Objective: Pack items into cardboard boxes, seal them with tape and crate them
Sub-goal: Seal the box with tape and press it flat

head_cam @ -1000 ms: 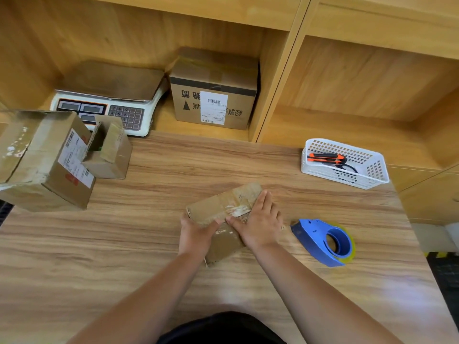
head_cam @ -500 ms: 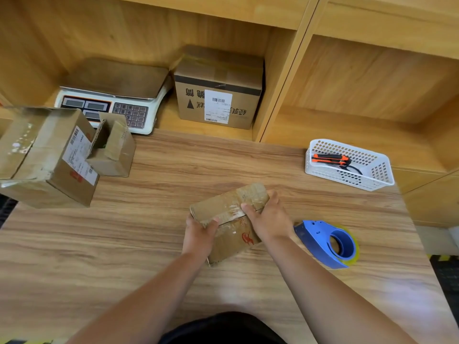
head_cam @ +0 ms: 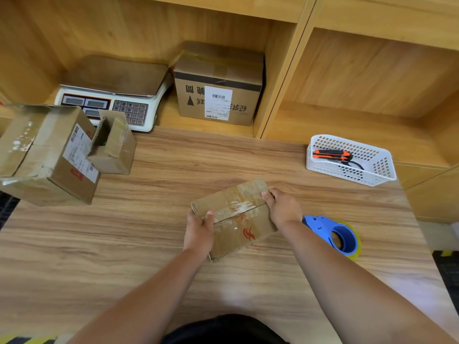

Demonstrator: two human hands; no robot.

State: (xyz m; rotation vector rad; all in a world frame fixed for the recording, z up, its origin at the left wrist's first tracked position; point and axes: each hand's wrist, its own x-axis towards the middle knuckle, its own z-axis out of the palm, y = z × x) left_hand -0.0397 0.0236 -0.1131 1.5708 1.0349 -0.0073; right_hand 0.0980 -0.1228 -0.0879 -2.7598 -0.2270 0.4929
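**Two hands clamp the taped carton at mid-table**

Both hands are on it: the left hand [head_cam: 198,232] grips the near-left end of the small cardboard box [head_cam: 236,217], thumb on top, while the right hand [head_cam: 284,207] curls round the far-right corner. Flat, creased, glossy with clear tape along its seam, a red mark on its lid, the carton sits skewed on the wood-grain table [head_cam: 99,244]. Just beside the right wrist lies a blue plastic tape dispenser [head_cam: 332,234]. Far right, a white perforated basket [head_cam: 382,170] holds an orange-and-black utility knife [head_cam: 331,155]. At the left edge, a big labelled carton [head_cam: 44,157] touches a little open box [head_cam: 116,150] showing something green inside.
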